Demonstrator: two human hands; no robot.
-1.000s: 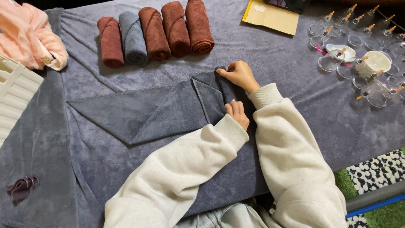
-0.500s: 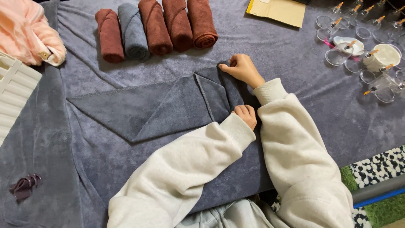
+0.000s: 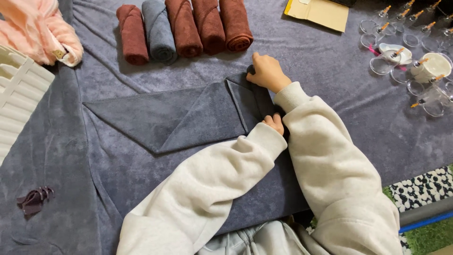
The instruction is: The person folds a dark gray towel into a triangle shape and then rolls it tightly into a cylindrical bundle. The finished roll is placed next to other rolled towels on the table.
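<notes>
A dark blue-grey towel (image 3: 188, 115) lies flat on a grey blanket, folded to a point at its left. My right hand (image 3: 266, 73) grips the upper corner of the towel's right end, where the cloth is rolled or folded over. My left hand (image 3: 273, 123) is mostly hidden by its cream sleeve. Its curled fingers pinch the same rolled edge lower down. My forearms cross over the lower right part of the towel and hide it.
Several rolled towels (image 3: 184, 28), maroon and one blue-grey, line the far side. Pink cloth (image 3: 42, 35) and a white slatted rack (image 3: 16, 99) are at the left, a dark hair clip (image 3: 33, 200) at the lower left. A tan envelope (image 3: 318, 12) and clear cups (image 3: 415, 56) lie to the right.
Both hands stay on the towel's right end. The right hand has shifted slightly up along the edge, and the view has tilted a little.
</notes>
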